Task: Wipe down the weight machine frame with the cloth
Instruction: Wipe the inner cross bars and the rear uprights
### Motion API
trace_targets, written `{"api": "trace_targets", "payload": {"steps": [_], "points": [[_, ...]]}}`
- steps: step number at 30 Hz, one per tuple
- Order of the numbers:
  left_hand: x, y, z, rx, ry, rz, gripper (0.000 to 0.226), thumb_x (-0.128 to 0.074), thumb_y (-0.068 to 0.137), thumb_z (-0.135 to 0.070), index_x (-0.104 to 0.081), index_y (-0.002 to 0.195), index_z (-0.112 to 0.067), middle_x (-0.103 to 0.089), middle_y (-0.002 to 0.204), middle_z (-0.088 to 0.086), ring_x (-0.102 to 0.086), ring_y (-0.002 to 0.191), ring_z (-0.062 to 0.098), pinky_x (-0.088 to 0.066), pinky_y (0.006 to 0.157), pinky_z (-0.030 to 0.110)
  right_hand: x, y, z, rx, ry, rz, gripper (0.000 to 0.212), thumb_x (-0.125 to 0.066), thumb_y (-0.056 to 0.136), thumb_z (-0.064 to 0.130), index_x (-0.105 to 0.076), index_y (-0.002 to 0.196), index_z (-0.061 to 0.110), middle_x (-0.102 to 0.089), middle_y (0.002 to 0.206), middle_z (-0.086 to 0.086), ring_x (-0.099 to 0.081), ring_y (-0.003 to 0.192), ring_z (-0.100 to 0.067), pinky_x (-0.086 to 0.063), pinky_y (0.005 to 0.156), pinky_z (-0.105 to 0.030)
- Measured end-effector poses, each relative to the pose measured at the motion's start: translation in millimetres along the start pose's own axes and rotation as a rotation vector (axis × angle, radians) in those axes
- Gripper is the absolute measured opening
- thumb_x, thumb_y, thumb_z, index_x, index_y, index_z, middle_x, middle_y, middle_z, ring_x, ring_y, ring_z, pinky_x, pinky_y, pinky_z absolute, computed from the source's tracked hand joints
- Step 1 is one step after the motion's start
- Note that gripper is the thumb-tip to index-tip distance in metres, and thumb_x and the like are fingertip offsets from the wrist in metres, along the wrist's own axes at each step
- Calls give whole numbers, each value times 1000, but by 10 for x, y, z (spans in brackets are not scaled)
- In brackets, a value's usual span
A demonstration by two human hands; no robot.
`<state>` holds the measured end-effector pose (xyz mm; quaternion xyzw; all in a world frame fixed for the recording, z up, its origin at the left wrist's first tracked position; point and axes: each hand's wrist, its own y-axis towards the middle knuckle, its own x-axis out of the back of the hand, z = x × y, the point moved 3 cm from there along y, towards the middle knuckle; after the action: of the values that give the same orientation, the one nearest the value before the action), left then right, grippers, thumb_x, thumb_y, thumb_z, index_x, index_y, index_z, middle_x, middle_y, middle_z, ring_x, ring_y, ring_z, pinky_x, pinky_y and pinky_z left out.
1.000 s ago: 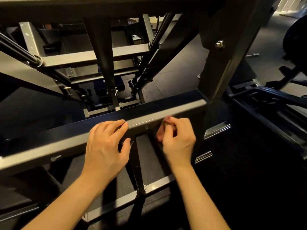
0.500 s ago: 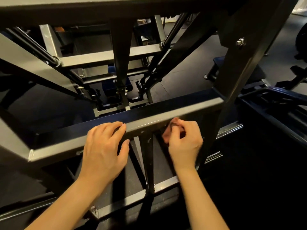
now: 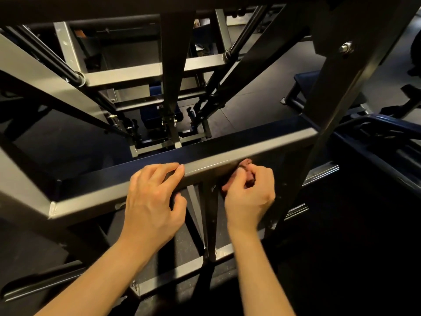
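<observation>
- Reaches forward with both bare forearms: the left forearm [image 3: 95, 277] slants in from the lower left, the right forearm [image 3: 262, 270] rises almost straight from the bottom edge.
- Drapes the left hand [image 3: 152, 201], back up, over the grey square-section metal frame bar [image 3: 227, 156], with fingers bent across its top edge and the thumb tucked below.
- Pinches a small crumpled reddish-brown cloth [image 3: 247, 166] in the right hand [image 3: 249, 195], fingers curled tight, and presses it against the bar's near face.
- Holds the two hands near each other but apart, the right one slightly blurred.
</observation>
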<state>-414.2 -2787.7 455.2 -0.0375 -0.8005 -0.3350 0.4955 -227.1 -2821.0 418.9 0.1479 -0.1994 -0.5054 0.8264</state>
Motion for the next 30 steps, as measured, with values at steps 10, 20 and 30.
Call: {"api": "trace_targets", "payload": {"steps": [10, 20, 30], "points": [[11, 12, 17, -4, -14, 19, 52, -58, 81, -20, -67, 131, -11, -64, 129, 2, -53, 122, 24, -39, 107, 48, 217, 374, -135, 53, -37, 20, 22, -67, 91, 0, -60, 91, 21, -59, 90, 5, -56, 83, 3, -38, 76, -2], [172, -33, 101, -109, 12, 135, 56, -55, 85, -26, -61, 139, -12, -60, 140, 3, -50, 132, 21, -37, 114, 48, -124, -401, 339, 421, 32, 430, 10, -60, 96, 9, -69, 99, 14, -64, 95, 4, -62, 84, -10, -53, 75, -30], [584, -592, 473, 150, 134, -24, 48, -77, 85, -12, -66, 129, -1, -65, 129, 13, -59, 121, 30, -51, 101, 50, -231, -481, 479, 84, 125, 214, 13, -69, 95, 15, -59, 102, 19, -59, 103, 9, -65, 94, -9, -58, 78, -27]]}}
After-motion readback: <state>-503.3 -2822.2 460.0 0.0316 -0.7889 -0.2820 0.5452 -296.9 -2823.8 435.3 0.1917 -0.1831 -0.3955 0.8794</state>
